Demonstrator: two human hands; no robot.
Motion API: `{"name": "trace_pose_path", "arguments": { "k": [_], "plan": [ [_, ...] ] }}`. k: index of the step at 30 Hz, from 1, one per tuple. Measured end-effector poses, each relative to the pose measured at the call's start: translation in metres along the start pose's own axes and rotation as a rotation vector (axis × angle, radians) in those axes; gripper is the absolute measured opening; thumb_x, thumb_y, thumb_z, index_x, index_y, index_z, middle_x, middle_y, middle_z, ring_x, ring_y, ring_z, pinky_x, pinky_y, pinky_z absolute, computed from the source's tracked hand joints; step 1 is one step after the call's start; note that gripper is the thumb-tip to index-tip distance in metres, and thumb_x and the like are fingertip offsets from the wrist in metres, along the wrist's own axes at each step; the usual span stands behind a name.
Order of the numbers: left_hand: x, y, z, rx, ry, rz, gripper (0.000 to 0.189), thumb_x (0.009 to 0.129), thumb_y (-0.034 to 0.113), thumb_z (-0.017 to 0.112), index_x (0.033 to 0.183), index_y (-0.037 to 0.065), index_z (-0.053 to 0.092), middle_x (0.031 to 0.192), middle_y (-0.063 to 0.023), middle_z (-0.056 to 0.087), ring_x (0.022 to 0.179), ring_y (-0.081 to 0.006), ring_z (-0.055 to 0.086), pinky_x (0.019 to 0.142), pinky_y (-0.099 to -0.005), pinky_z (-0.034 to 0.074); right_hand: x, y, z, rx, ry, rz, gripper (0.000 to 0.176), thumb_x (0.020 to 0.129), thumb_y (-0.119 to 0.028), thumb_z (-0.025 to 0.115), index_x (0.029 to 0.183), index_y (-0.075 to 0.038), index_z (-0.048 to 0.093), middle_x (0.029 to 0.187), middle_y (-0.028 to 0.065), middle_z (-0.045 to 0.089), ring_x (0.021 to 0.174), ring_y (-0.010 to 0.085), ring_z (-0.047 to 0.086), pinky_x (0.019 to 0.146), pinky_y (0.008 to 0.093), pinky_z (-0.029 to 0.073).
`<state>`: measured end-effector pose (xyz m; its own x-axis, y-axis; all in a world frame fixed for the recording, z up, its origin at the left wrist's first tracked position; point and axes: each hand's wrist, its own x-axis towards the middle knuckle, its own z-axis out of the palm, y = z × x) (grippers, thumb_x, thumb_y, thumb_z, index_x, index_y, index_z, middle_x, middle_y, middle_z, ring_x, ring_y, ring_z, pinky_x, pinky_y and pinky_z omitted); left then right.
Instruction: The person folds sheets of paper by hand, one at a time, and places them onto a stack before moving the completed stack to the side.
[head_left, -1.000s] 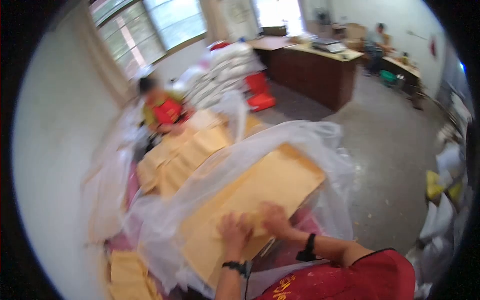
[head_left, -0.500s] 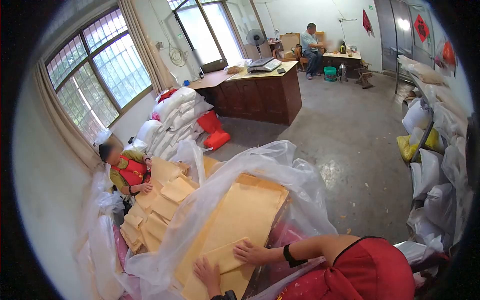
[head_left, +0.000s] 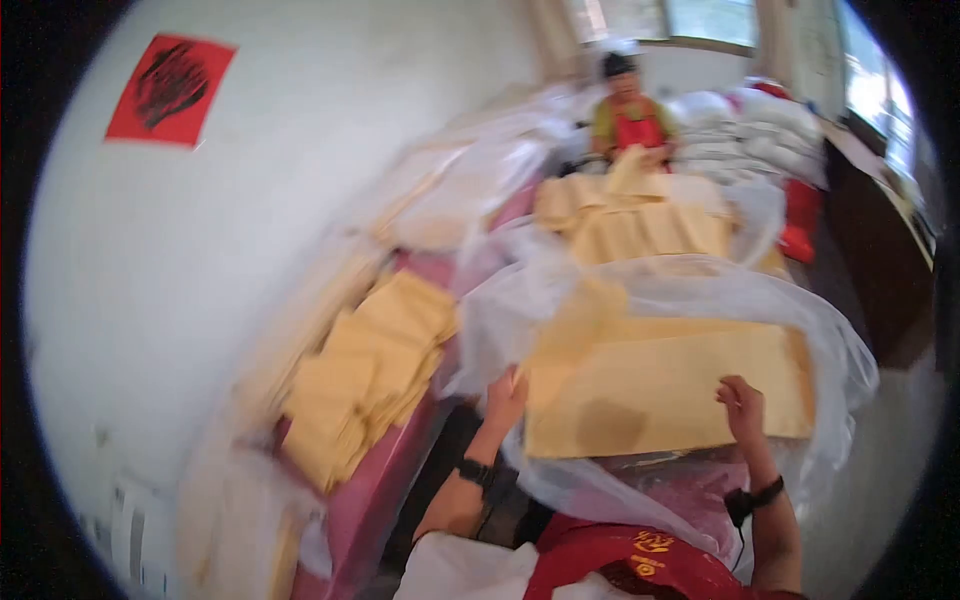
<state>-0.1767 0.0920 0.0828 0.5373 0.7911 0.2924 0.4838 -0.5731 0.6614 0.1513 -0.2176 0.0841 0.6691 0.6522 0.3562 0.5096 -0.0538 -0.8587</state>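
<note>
My left hand (head_left: 507, 400) is at the left edge of a stack of large, flat, pale-yellow sheets (head_left: 680, 390). Its fingers are closed on a thin yellow sheet (head_left: 575, 325), which is smeared by motion and rises over the stack's left end. Above the right part of the stack is my right hand (head_left: 740, 408), its fingers loosely bent and apart, with nothing visible in them. Clear plastic film (head_left: 840, 350) lies bunched around the stack.
To my left, folded yellow sheets (head_left: 370, 370) lie piled on a pink surface (head_left: 385, 500). Across from me a person (head_left: 628, 115) handles more folded sheets (head_left: 650, 230). White sacks (head_left: 770, 135) and a dark desk (head_left: 880, 240) stand behind at the right.
My view has swung left toward the wall and the side pile. Both hands have left the folded piece they were pressing; my left hand now lifts a sheet at the left.
</note>
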Motion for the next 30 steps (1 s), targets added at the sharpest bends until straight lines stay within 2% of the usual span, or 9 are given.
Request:
{"name": "trace_pose_path", "arguments": {
  "k": [4, 8, 10, 14, 16, 20, 21, 24, 30],
  "plan": [
    [-0.001, -0.052, -0.082, -0.335, 0.628, -0.098, 0.032, 0.091, 0.015, 0.050, 0.118, -0.001, 0.054, 0.106, -0.0168, 0.064, 0.090, -0.0266, 0.063, 0.080, -0.0379, 0.049, -0.024, 0.009, 0.021, -0.158, -0.208, -0.025, 0.011, 0.089, -0.005, 0.056, 0.097, 0.000, 0.062, 0.078, 0.0108, 0.067, 0.072, 0.0184, 0.069, 0.063, 0.0299, 0.054],
    [-0.010, -0.092, -0.172, -0.701, 0.856, -0.314, 0.039, 0.091, 0.010, 0.049, 0.128, 0.000, 0.044, 0.107, -0.0125, 0.060, 0.090, -0.0228, 0.062, 0.076, -0.0319, 0.053, -0.035, 0.037, 0.043, -0.104, -0.258, 0.046, 0.011, 0.089, -0.009, 0.058, 0.094, -0.001, 0.063, 0.074, 0.0109, 0.066, 0.069, 0.0188, 0.068, 0.062, 0.0314, 0.053],
    [-0.031, -0.177, -0.207, 0.674, 0.635, 0.246, 0.039, 0.091, 0.010, 0.050, 0.127, -0.002, 0.042, 0.106, -0.0115, 0.059, 0.087, -0.0224, 0.063, 0.069, -0.0320, 0.056, -0.034, 0.032, 0.053, -0.086, -0.248, 0.100, 0.012, 0.088, -0.011, 0.060, 0.093, -0.002, 0.064, 0.076, 0.0117, 0.066, 0.070, 0.0227, 0.068, 0.063, 0.0332, 0.053],
    [-0.036, -0.158, -0.179, -0.164, 0.517, -0.047, 0.030, 0.089, 0.016, 0.057, 0.114, -0.001, 0.053, 0.091, -0.0092, 0.059, 0.081, -0.0186, 0.062, 0.067, -0.0308, 0.052, -0.038, 0.010, 0.050, -0.323, -0.287, 0.027, 0.015, 0.084, -0.014, 0.063, 0.097, -0.005, 0.065, 0.093, 0.0122, 0.066, 0.082, 0.0299, 0.066, 0.072, 0.0373, 0.053],
    [-0.036, -0.154, -0.143, -1.166, 0.566, -0.358, 0.027, 0.089, 0.018, 0.059, 0.110, 0.002, 0.055, 0.092, -0.0080, 0.060, 0.081, -0.0208, 0.063, 0.069, -0.0307, 0.052, -0.043, 0.011, 0.053, -0.452, -0.320, -0.023, 0.018, 0.084, -0.015, 0.064, 0.100, -0.007, 0.064, 0.103, 0.0142, 0.063, 0.093, 0.0305, 0.063, 0.079, 0.0415, 0.050],
    [-0.057, -0.052, 0.012, -0.745, -0.119, -0.412, 0.030, 0.085, 0.018, 0.063, 0.111, 0.002, 0.060, 0.099, -0.0096, 0.064, 0.092, -0.0213, 0.062, 0.077, -0.0346, 0.051, -0.059, 0.023, 0.077, -0.446, -0.373, -0.147, 0.026, 0.083, -0.017, 0.063, 0.107, -0.010, 0.061, 0.115, 0.0155, 0.059, 0.107, 0.0329, 0.057, 0.089, 0.0451, 0.046],
    [-0.060, -0.055, 0.050, -0.371, -0.113, -0.241, 0.040, 0.082, 0.021, 0.068, 0.114, 0.000, 0.058, 0.103, -0.0115, 0.064, 0.099, -0.0253, 0.060, 0.086, -0.0384, 0.048, -0.060, 0.022, 0.087, -0.478, -0.385, -0.205, 0.028, 0.081, -0.018, 0.064, 0.108, -0.011, 0.060, 0.118, 0.0145, 0.057, 0.111, 0.0330, 0.054, 0.091, 0.0450, 0.044],
    [-0.062, -0.063, 0.090, 0.172, -0.011, -0.288, 0.041, 0.080, 0.021, 0.068, 0.112, -0.002, 0.058, 0.102, -0.0134, 0.064, 0.100, -0.0271, 0.058, 0.090, -0.0404, 0.045, -0.070, 0.017, 0.100, -0.542, -0.449, -0.269, 0.035, 0.080, -0.020, 0.065, 0.112, -0.012, 0.057, 0.124, 0.0136, 0.053, 0.117, 0.0333, 0.050, 0.095, 0.0456, 0.041],
    [-0.061, -0.057, 0.069, -0.816, -0.049, -0.649, 0.040, 0.088, 0.021, 0.062, 0.121, 0.005, 0.048, 0.099, -0.0107, 0.060, 0.086, -0.0188, 0.060, 0.072, -0.0287, 0.051, -0.081, 0.006, 0.104, -0.553, -0.536, -0.272, 0.049, 0.081, -0.032, 0.065, 0.122, -0.010, 0.052, 0.132, 0.0144, 0.048, 0.123, 0.0336, 0.045, 0.100, 0.0468, 0.037]
  ]
}}
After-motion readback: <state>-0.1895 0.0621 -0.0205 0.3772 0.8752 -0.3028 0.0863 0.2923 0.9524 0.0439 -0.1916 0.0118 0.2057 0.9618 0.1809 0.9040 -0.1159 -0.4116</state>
